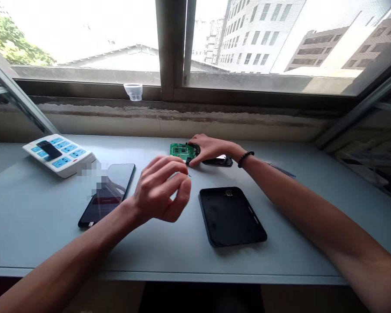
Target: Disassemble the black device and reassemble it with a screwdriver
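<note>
Pale table point(169, 256): black shell point(231, 217) on it, open side up. Left hand point(161, 189): fingers curled, cannot tell whether gripping. Right hand point(213, 148): fingers grasping right end of green circuit board point(178, 150), table rear. Tiny sliver point(189, 175) at left fingertips.

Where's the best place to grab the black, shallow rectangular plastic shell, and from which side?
Probably the near rim, pinched from the person's side: the shell lies open side up, offering a raised wall, with small metal contacts at the far end and the right forearm along its right.
</note>
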Demonstrator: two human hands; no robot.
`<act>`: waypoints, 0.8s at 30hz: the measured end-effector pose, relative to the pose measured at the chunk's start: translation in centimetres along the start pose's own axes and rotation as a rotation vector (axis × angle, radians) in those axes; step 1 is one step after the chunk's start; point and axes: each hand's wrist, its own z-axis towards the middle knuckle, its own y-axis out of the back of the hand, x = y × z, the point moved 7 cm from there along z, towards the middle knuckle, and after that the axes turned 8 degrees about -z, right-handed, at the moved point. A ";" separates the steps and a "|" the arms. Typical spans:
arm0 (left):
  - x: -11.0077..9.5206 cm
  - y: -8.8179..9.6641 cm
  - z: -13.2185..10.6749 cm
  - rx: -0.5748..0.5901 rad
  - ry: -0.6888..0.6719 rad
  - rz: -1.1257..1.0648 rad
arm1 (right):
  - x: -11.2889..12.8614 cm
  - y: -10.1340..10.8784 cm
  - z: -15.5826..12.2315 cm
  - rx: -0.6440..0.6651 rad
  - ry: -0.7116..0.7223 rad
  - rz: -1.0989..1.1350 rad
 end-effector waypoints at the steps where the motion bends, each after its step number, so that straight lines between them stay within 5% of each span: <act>1: -0.2 -0.5 0.0 0.042 -0.020 -0.021 | -0.1 -0.1 0.1 0.004 0.000 0.001; 5: -0.9 -1.7 -0.2 0.134 -0.054 -0.047 | -0.2 -0.5 0.4 0.019 -0.001 0.008; 11: -0.4 -0.4 0.0 -0.035 0.047 0.035 | -0.3 -0.6 0.4 0.027 0.000 0.018; 17: 0.1 -0.4 -0.2 -0.026 0.095 0.062 | -0.4 -0.9 0.6 0.036 0.017 0.042; 24: 0.2 -3.2 -0.8 0.343 0.222 -0.105 | -1.1 1.4 0.2 -0.155 -0.034 0.104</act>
